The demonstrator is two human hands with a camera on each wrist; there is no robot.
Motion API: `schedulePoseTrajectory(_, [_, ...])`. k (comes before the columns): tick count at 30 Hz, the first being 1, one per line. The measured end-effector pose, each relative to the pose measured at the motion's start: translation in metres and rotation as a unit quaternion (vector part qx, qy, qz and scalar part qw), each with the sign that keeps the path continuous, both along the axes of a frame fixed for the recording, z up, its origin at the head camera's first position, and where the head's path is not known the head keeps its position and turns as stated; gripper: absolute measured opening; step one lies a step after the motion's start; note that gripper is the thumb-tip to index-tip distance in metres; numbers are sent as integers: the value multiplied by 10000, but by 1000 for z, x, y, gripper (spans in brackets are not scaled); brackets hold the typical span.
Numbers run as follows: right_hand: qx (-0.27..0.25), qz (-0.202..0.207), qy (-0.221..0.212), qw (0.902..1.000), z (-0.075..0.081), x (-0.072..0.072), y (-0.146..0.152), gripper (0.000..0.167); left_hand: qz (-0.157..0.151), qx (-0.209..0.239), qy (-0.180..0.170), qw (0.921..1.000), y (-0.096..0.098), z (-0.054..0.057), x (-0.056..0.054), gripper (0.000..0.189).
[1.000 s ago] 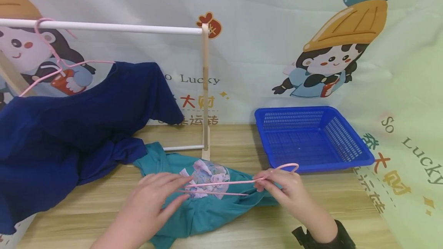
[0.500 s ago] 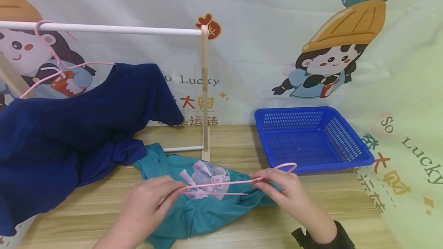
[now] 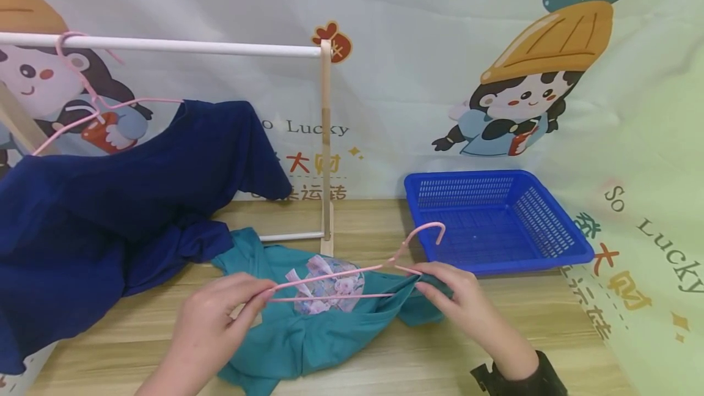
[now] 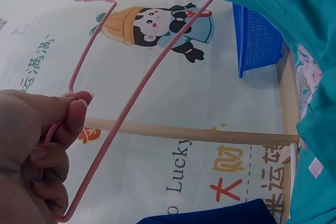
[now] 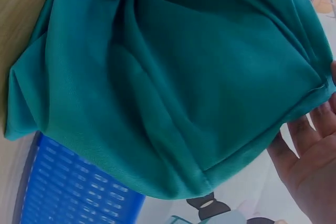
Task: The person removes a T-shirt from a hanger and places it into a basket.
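Maybe halfway tbh, with the blue shirt already on the rail, pinching the pink hanger with fingers of the left hand and an edge of the green shirt on the desk with the right hand, seemingly one end in, with the other left.

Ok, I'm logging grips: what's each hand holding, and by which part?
The left hand holds a pink hanger near one end; the right hand pinches the teal shirt by its edge, where the hanger enters.
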State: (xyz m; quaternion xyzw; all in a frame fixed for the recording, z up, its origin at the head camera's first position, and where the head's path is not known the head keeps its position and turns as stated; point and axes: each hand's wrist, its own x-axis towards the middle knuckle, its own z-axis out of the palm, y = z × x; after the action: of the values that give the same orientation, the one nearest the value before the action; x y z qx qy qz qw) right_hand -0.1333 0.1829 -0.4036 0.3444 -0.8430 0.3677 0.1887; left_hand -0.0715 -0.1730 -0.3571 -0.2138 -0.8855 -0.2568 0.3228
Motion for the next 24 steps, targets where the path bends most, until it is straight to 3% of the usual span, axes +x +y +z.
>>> schedulePoseTrajectory(6, [-324, -5, 38, 9995, -4, -3, 2, 28, -105, 176, 90, 9998, -6, 1, 2, 21])
schedulePoseTrajectory(12, [-614, 219, 149, 9978, -3, -5, 5, 29, -169, 447, -244, 9986, -18, 3, 6, 22])
schedulePoseTrajectory(19, [-794, 372, 37, 9961, -2, -6, 11, 29, -397, 732, 400, 9957, -28, 1, 6, 10])
schedulePoseTrajectory(24, [-821, 366, -101, 9959, 0, -4, 14, 29, -349, 879, 478, 9944, -33, 3, 7, 18])
